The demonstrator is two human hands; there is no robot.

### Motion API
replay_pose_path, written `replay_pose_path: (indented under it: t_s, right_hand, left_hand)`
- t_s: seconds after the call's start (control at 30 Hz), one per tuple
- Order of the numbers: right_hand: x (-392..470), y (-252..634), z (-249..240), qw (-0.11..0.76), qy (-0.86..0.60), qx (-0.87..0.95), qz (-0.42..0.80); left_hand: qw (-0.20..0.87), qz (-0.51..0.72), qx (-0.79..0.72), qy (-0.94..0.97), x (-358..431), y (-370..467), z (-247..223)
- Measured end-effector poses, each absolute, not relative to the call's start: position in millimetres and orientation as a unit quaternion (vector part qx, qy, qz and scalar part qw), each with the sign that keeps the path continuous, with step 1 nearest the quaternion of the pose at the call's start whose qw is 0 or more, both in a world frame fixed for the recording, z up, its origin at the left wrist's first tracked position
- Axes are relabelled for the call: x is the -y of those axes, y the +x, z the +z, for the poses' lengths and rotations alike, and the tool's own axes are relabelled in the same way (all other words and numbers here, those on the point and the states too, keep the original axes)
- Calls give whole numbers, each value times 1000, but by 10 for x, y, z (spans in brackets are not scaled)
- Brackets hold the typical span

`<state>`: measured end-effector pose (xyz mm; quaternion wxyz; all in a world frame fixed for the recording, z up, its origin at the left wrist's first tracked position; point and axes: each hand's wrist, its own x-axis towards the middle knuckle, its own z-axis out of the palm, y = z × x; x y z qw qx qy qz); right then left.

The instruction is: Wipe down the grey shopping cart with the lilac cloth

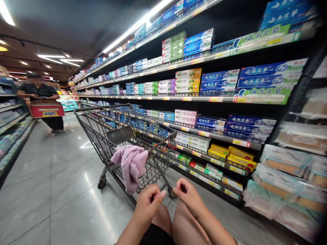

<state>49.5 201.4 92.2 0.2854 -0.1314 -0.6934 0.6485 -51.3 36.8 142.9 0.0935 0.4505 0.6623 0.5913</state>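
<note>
Two bare hands are raised above the person's bent knees (161,217), well apart from each other. The left hand (150,200) has its fingers curled inward, the thumb bent in close beside the index finger. The right hand (187,195) is curled too, thumb and index drawn together around a small dark hollow. (The palms are turned too far away to show their insides.)

A lilac cloth (130,163), twisted and bunched, hangs at the near left part of a dark wire shopping cart (120,135). It lies beyond the left fingers and to their left, its lower end near them but apart; the right fingers are farther from it. Just past the right fingertips is one of the cart's wheels (172,193).

To the right of the cart runs a long shelf unit (153,97) stacked with blue boxes (219,80) and, lower down, yellow boxes (241,158). Clear-wrapped packets (286,160) fill the far right. On the left, another person (44,92) stands behind a red panel (48,109) on the grey tiled floor (71,190).
</note>
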Motion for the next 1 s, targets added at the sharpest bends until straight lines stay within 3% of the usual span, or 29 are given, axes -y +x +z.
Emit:
replay_pose_path:
  t_s: [0.1, 0.27, 0.37, 0.47, 0.67, 1.0]
  right_hand:
    - [-1963, 578, 1546, 233, -77, 664, 706]
    - [-1898, 837, 2892, 200, 139, 639, 730]
    - [-1896, 905, 3313, 168, 184, 633, 733]
    - [-1961, 837, 3237, 134, 192, 603, 763]
    - [-2132, 588, 2587, 93, 179, 523, 828]
    - [-2108, 607, 2646, 95, 205, 517, 826]
  left_hand:
    - [160, 618, -611, 468, -417, -518, 1887]
    - [233, 629, -529, 521, -306, -398, 3061]
    - [207, 622, -527, 541, -209, -302, 3540]
    - [214, 630, -536, 520, -199, -304, 3564]
    - [332, 666, -443, 499, -346, -520, 2916]
    - [329, 673, -440, 495, -330, -484, 2938]
